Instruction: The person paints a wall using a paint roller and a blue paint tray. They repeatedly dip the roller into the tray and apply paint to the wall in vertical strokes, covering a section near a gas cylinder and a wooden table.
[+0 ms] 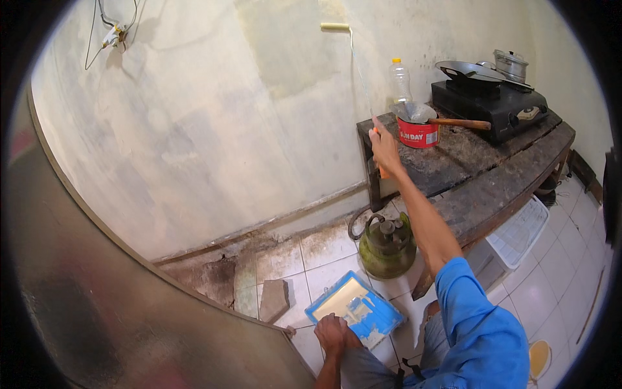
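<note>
My right hand point(387, 148) grips the orange handle of a paint roller point(335, 26), arm stretched out over the table's left corner. The roller's pale sleeve lies against the upper part of the wall point(204, 136), beside a patch of greyer colour. Down low, my left hand point(331, 335) rests on my bent knee with its fingers curled; it appears to hold nothing. Just beyond it on the floor sits a blue paint tray point(384, 311) with cream paint in it.
A wooden table point(466, 194) bears a black gas stove point(486, 109), a wok point(469, 71), a red can point(413, 133) with a ladle, and a plastic bottle point(400, 80). A green gas cylinder point(387, 253), a stone piece point(274, 300) and a plastic bin point(517, 236) stand below. A brown panel point(146, 316) flanks my left.
</note>
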The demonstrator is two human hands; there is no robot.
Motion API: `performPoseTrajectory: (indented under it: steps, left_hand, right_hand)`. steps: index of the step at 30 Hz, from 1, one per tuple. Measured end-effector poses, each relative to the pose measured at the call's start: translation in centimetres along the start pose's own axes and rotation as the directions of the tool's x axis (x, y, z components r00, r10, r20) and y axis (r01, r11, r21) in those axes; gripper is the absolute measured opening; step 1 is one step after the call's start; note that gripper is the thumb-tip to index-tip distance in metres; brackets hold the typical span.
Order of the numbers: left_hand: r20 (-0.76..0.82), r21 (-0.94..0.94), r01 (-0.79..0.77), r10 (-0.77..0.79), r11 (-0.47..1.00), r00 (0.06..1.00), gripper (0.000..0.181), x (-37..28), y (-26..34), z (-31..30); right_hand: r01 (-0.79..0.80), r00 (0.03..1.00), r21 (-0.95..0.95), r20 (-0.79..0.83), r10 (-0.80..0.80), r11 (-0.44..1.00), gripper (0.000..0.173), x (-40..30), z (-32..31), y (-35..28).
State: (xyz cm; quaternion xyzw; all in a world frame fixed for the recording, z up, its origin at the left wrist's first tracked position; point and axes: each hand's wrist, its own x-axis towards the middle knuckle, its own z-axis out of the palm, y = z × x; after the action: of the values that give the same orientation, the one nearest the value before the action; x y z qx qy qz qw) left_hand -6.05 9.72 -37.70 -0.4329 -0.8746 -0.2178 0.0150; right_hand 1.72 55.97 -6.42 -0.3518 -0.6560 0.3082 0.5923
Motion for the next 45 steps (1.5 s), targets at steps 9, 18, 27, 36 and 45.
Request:
performPoseTrajectory:
  steps: [9,18,27,36,45]
  left_hand:
    - [0.025,-0.001,0.067,-0.067,0.998,0.997,0.04,-0.3,-0.9,-0.2]
    - [0.039,0.035,0.07,-0.071,0.997,0.997,0.036,0.1,-0.8,-0.5]
    - [0.042,0.069,0.072,-0.075,0.995,0.996,0.034,0.6,-0.5,-0.1]
    - [-0.03,0.054,0.039,-0.037,0.998,0.999,0.035,0.0,0.0,-0.9]
    - [0.021,0.036,0.056,-0.057,0.998,0.998,0.036,0.2,-0.4,-0.9]
  right_hand:
    - [-0.104,0.993,-0.101,0.047,0.11,0.989,0.055,-8.8,3.4,6.2]
    - [-0.431,0.896,0.268,0.237,0.375,0.862,0.063,-15.4,7.1,0.1]
    - [-0.27,0.963,0.353,0.099,0.251,0.896,0.064,-7.2,8.5,-3.0]
    - [-0.261,0.965,0.22,0.095,0.246,0.94,0.063,-5.5,5.4,-0.6]
    - [-0.336,0.937,0.225,0.173,0.302,0.914,0.06,-16.4,7.9,3.9]
